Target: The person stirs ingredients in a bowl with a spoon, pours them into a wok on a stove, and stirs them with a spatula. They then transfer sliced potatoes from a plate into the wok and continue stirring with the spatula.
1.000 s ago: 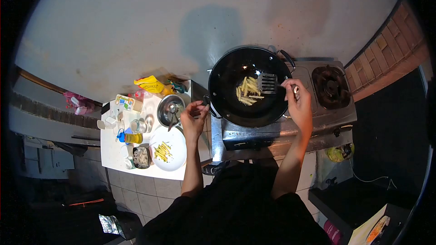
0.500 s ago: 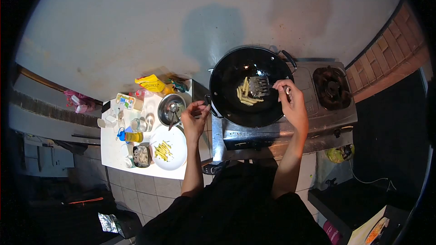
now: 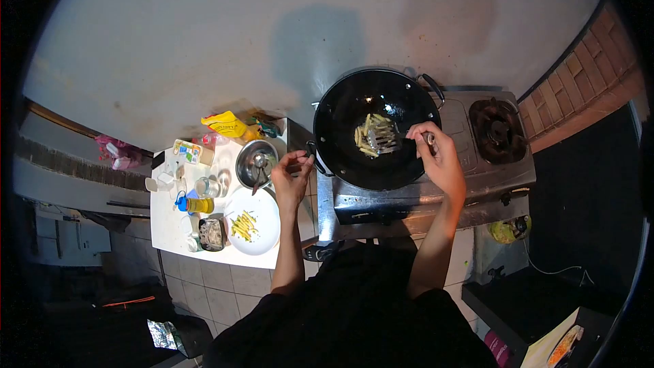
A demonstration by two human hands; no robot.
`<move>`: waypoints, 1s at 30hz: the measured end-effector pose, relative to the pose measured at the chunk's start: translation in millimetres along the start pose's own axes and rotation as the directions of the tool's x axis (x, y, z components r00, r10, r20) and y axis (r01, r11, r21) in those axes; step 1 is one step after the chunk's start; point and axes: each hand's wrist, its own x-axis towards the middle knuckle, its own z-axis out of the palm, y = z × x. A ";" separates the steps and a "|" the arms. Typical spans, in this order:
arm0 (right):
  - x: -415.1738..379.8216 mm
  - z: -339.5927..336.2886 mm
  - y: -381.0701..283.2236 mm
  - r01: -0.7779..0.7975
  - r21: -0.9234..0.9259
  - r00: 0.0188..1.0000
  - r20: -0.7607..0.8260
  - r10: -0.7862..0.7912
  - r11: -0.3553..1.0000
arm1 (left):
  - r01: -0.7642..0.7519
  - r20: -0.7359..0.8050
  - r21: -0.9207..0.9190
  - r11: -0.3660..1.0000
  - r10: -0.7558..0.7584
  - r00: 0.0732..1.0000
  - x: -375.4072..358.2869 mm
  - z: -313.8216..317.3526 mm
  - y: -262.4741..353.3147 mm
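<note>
A large black wok (image 3: pixel 347 99) sits on the steel stove, with a thin group of pale yellow strips (image 3: pixel 364 133) on its bottom. My right hand (image 3: pixel 441 157) is wrapped around the handle of a slotted spatula (image 3: pixel 385 141), whose metal head lies among the strips. At the wok's left side, my left hand (image 3: pixel 291 176) pinches the black loop handle (image 3: pixel 311 152). Left of that hand, a white plate (image 3: pixel 267 237) carries more yellow strips. A steel bowl (image 3: pixel 244 158) with a ladle-like utensil in it stands behind the plate.
The white side table (image 3: pixel 170 232) also holds an oil bottle with a blue cap (image 3: pixel 197 205), a glass jar (image 3: pixel 207 187), a container of greyish food (image 3: pixel 212 234) and a yellow packet (image 3: pixel 225 125). A second burner (image 3: pixel 499 131) lies right of the wok.
The spatula head has shifted slightly toward me and left. Strips that were bunched beside it are now spread around and above it. My left hand stays at the wok handle.
</note>
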 end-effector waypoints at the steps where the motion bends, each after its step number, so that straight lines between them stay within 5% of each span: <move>1: 0.5 1.0 0.9 0.001 0.000 1.000 0.000 -0.001 1.000 | -0.026 -0.006 0.026 0.999 0.026 1.000 0.3 0.2 0.3; 30: 5.1 0.7 9.8 0.068 0.043 0.994 -0.092 -0.064 0.997 | 0.034 0.012 0.005 0.999 -0.035 0.999 1.1 0.2 1.0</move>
